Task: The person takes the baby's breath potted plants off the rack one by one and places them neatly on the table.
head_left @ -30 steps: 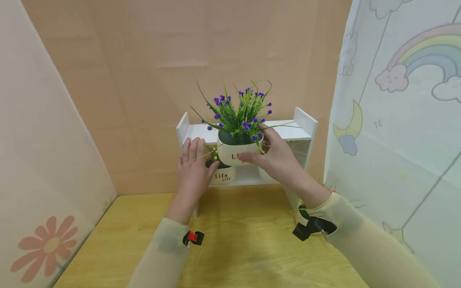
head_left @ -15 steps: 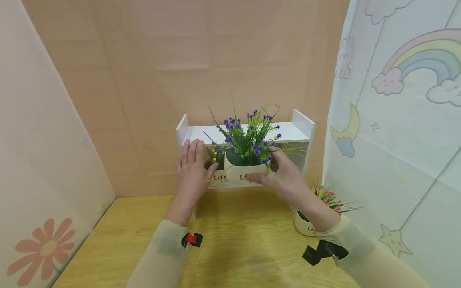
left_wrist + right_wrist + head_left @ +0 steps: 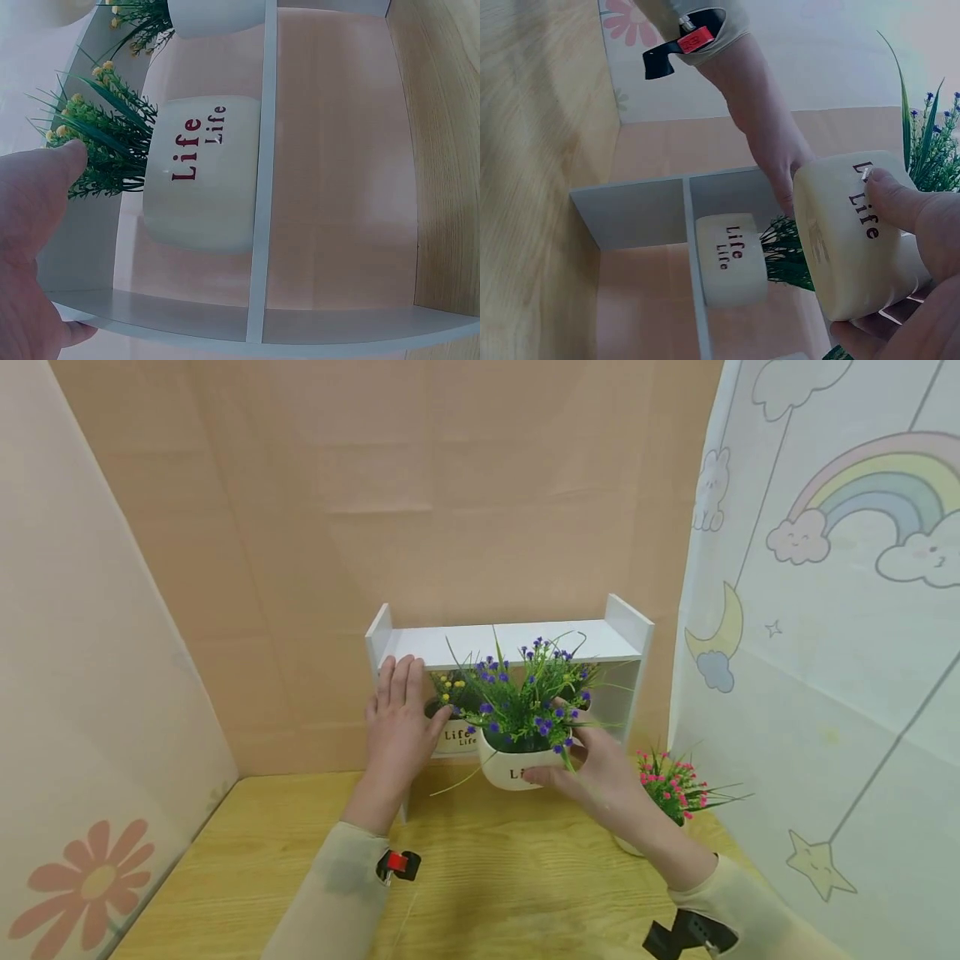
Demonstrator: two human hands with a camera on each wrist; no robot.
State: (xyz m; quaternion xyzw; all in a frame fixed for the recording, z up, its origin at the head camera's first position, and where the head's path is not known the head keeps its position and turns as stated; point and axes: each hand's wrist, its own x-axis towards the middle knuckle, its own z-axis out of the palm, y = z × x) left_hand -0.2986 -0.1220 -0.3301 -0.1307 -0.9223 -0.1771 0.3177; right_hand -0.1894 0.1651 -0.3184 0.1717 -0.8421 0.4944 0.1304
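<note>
My right hand (image 3: 600, 777) grips a cream flowerpot (image 3: 510, 770) marked "Life", its thumb across the front and its fingers behind. Purple flowers (image 3: 517, 702) and long green blades rise from it. The pot hangs in the air before the small white shelf unit (image 3: 510, 639). On the shelf's upper left corner rests my left hand (image 3: 397, 714), fingers straight over the edge. Just right of its thumb, a similar pot (image 3: 199, 172) with yellow flowers stands on the middle board. Another cream pot (image 3: 217, 15) shares that board, mostly hidden behind the held plant in the head view.
A pot of pink flowers (image 3: 671, 785) stands on the wooden table (image 3: 480, 877) right of the shelf, partly covered by my right forearm. A tan backdrop (image 3: 510, 527) rises behind. White printed panels (image 3: 810, 635) enclose the sides.
My right hand has lowered the purple-flowered pot from the top board's height to in front of the middle board, slightly rightward. My left hand stays on the shelf corner.
</note>
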